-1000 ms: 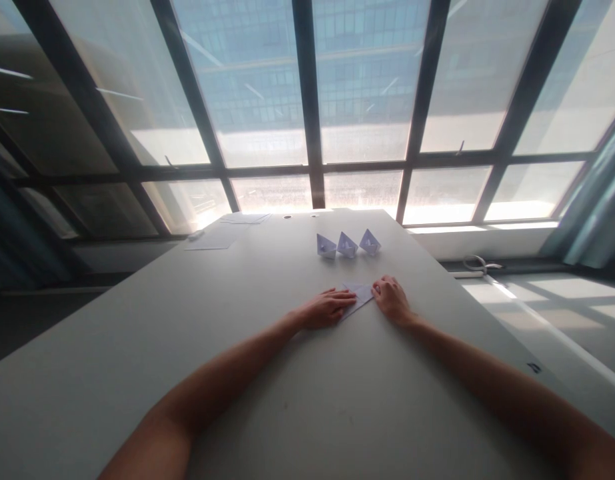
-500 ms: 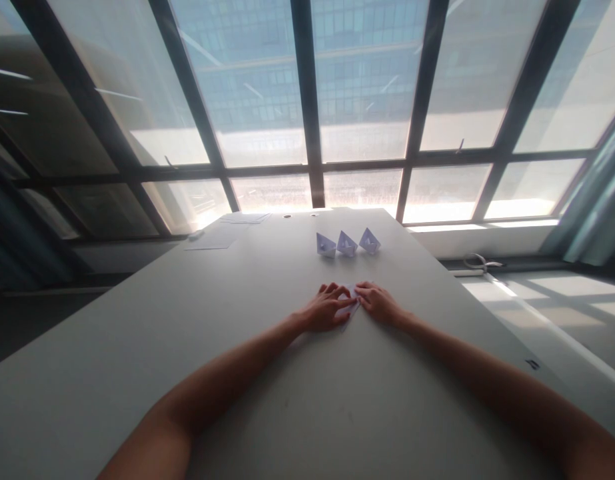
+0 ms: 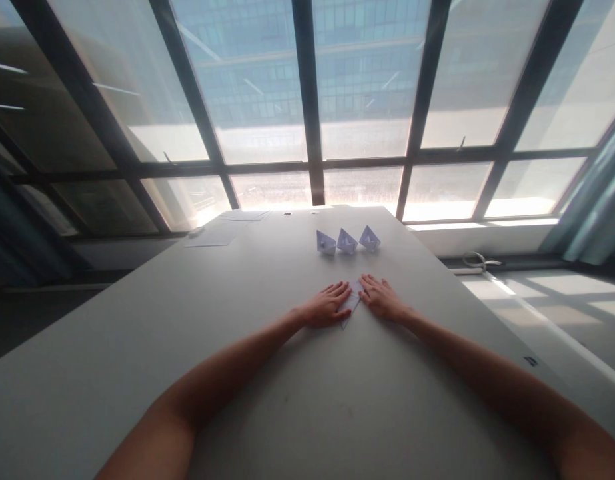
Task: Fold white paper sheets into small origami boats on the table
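A small folded piece of white paper (image 3: 354, 298) lies on the white table (image 3: 267, 387). Across its left part my left hand (image 3: 328, 306) rests flat, fingers stretched out and hiding some of it. At the paper's right edge my right hand (image 3: 381, 298) lies with its fingers extended, the fingertips touching the paper. Beyond the hands stand three folded paper boats in a row: a left one (image 3: 326, 243), a middle one (image 3: 347, 241) and a right one (image 3: 370, 239).
Flat white paper sheets (image 3: 212, 234) lie at the table's far left. Near the far edge are two round holes in the tabletop. Large windows (image 3: 362, 80) rise behind the table, and a curtain (image 3: 594, 207) hangs at the right.
My left hand's fingers have flattened and straightened on the paper. My right hand's fingers have stretched out along its right edge, leaving more of the paper showing between the hands.
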Available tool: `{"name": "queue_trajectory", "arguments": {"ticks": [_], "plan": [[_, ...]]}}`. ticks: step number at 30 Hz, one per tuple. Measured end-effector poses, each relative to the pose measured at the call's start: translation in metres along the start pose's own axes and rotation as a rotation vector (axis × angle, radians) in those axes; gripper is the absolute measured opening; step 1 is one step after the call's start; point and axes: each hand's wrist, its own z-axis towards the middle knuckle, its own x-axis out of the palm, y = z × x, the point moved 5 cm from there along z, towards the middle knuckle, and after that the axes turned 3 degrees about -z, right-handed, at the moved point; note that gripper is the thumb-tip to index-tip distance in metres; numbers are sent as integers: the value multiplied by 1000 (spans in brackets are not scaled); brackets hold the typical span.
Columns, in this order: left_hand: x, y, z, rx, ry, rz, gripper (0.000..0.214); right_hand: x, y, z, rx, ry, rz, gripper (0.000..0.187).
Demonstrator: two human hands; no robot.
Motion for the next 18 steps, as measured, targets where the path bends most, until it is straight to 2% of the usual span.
{"name": "queue_trajectory", "arguments": {"ticks": [6,10,18], "plan": [[-3,-3,-1,12,-5,-14,73,-2,-14,5,75,-5,-5,57],[-6,-7,-3,43,3,-41,63,-2,-15,5,69,-28,-6,58],[-12,-14,-3,53,-25,-43,60,-4,-10,3,27,-79,-16,54]]}}
